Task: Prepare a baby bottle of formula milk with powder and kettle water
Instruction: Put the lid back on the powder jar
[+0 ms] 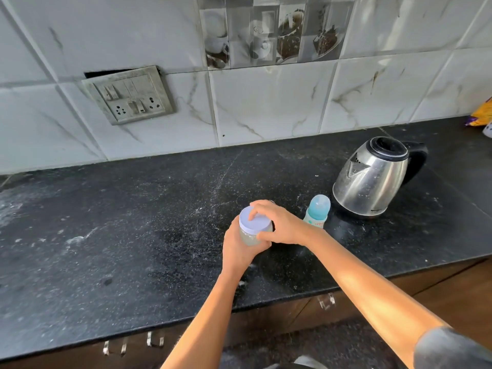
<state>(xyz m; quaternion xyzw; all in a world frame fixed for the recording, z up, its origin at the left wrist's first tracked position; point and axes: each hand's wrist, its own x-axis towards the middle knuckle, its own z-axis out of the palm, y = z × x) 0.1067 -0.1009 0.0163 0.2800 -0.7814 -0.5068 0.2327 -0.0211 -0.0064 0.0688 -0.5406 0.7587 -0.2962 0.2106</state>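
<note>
On a black stone counter (133, 222), speckled and dusted with pale powdery streaks, the head camera looks down at two bare forearms reaching forward. At centre, the left hand (235, 250) wraps its fingers round the body of a small round jar (250, 239), translucent with pale contents. The right hand (283, 225) arches over the top, fingertips and thumb curled round the rim of the jar's flat, smooth white lid (255, 222). Whether the jar rests on the stone or is lifted cannot be told. Just beyond the right wrist stands a baby bottle (318, 211), upright, with a rounded see-through blue cap and a pale body with small print. Near it, to the right, sits a kettle (372, 177): a squat, rounded, shiny steel body with smudges, a black lid and a curved black handle, its spout facing left. Behind the counter rises a wall (266, 102) of glossy white tiles with brown marble veins. A grimy grey switch plate (130, 94) with sockets is set at left, and a grey picture tile (269, 30) sits at top. A yellow packet (483, 113) shows at the far right edge. Below the counter edge run dark wooden cabinet fronts (439, 278) with small metal handles (155, 340).
</note>
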